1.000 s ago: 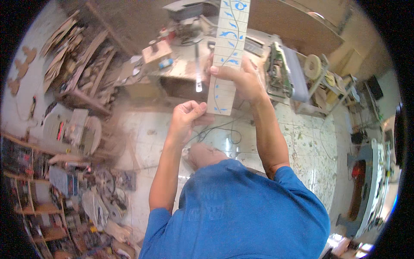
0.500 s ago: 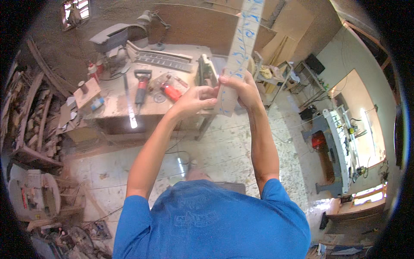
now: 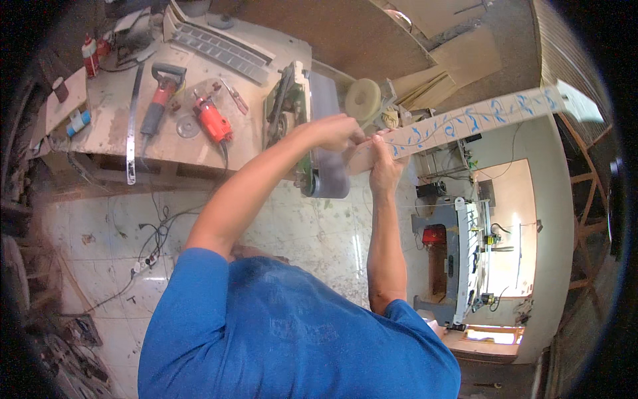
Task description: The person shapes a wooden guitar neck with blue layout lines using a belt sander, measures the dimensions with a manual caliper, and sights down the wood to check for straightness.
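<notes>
A long pale wooden board (image 3: 458,128) with blue hand-drawn marks slants up to the right in front of me. My right hand (image 3: 385,166) grips it near its lower end, thumb on the marked face. My left hand (image 3: 340,133) is closed, its bent fingers against the board's upper edge beside the right thumb; its fingertips are partly hidden. Just beneath and left of the board's end stands a belt sander (image 3: 327,143) with a wide grey belt. Whether the board touches the belt I cannot tell.
On the workbench (image 3: 266,40) at left lie a red angle grinder (image 3: 159,103), a red power tool (image 3: 212,123), pliers (image 3: 236,96) and a metal ruler (image 3: 135,126). Cables (image 3: 156,239) trail over the tiled floor. A grey machine frame (image 3: 452,259) stands at right.
The board has swung from nearly upright to slanting right. My left hand has closed at its lower end. My view has turned right, bringing the belt sander into plain sight.
</notes>
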A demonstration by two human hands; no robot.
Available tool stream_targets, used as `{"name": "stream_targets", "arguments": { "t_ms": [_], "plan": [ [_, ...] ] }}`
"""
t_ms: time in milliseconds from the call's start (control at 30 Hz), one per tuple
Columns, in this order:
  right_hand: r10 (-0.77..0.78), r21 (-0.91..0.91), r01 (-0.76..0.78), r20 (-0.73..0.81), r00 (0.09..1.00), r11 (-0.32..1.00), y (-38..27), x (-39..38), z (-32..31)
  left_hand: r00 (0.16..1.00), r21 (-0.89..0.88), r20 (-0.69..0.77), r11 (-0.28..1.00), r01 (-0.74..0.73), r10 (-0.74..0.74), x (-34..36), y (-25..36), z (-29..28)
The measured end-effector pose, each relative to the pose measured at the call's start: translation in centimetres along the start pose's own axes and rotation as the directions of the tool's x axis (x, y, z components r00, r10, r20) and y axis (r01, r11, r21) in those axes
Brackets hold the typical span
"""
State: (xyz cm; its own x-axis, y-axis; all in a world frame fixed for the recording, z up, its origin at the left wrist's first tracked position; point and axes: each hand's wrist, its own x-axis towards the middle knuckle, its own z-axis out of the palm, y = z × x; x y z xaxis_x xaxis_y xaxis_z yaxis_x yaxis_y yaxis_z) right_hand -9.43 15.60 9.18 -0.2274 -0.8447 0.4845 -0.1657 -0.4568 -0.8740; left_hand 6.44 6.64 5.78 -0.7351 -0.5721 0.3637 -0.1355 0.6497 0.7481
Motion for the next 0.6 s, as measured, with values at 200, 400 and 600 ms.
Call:
{"name": "stream_targets", "arguments": {
  "t_ms": [200, 400, 600],
  "plan": [
    [-0.050, -0.105, 0.040, -0.098, 0.994, 0.994, 2.3, 0.5, 1.3, 1.000, -0.037, -0.006, 0.999, 0.002, -0.002, 2.5, -4.0, 1.3],
    [-0.009, -0.144, -0.004, -0.091, 0.996, 0.990, 4.7, 1.1, 0.8, 1.000, -0.030, 0.005, 0.999, 0.019, -0.019, 3.1, -5.6, 1.8],
    [-0.018, -0.192, -0.003, -0.111, 0.994, 0.981, 6.1, 1.1, 1.2, 1.000, 0.056, 0.024, 0.998, 0.012, -0.014, 2.9, -6.8, 1.9]
  ]
}}
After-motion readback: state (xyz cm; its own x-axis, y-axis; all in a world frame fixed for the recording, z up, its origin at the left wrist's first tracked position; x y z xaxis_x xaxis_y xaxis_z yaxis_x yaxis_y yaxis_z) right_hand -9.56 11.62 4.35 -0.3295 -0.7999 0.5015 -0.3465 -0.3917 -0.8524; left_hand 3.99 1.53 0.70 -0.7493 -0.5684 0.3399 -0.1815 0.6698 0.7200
